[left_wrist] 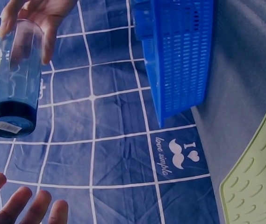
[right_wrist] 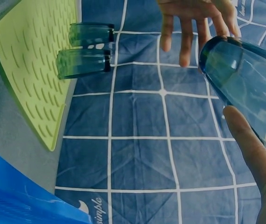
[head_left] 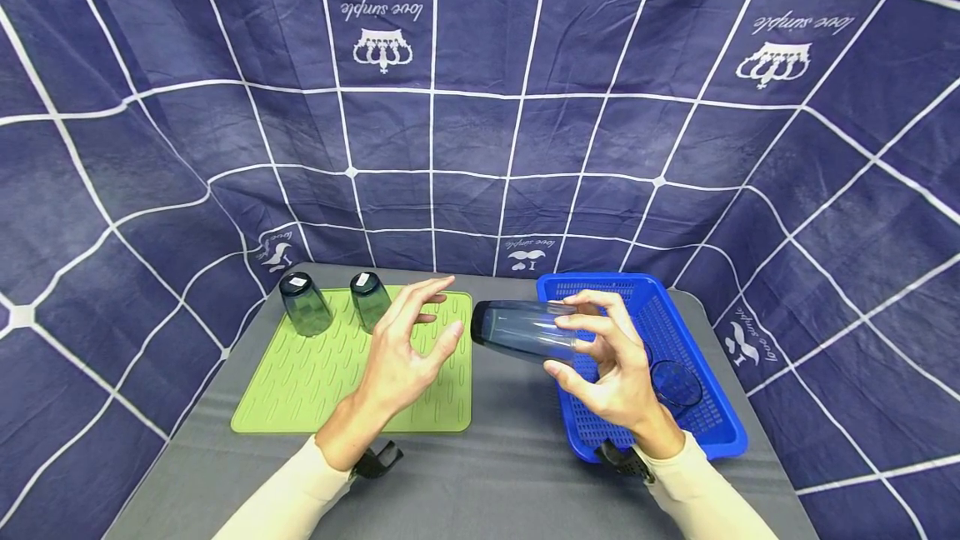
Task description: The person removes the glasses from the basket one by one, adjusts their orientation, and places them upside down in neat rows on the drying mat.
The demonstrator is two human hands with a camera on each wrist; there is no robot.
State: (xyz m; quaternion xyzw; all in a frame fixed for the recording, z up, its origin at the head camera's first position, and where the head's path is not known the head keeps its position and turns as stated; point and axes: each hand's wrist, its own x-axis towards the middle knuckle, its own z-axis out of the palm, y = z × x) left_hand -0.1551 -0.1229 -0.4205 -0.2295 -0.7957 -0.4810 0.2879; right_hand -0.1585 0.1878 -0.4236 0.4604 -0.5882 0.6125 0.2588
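Observation:
In the head view a blue-tinted drinking glass [head_left: 517, 330] lies sideways in the air, its dark base toward the left. My right hand [head_left: 611, 365] grips it near the rim end with thumb and fingers. Facing that base, my left hand [head_left: 405, 348] has its fingers spread and holds nothing; a gap separates it from the glass. The left wrist view shows a white label on the base of the held glass [left_wrist: 16, 84]. Two more glasses, one at the far left [head_left: 306, 304] and one beside it [head_left: 370, 301], stand upside down on a green ridged mat [head_left: 300, 382].
A blue perforated basket [head_left: 564, 419] stands at the right, partly behind my right hand. At least one more glass [head_left: 677, 383] lies inside it. Grey cloth [head_left: 502, 440] covers the table, and a dark blue checked curtain [head_left: 480, 132] rises behind and at both sides.

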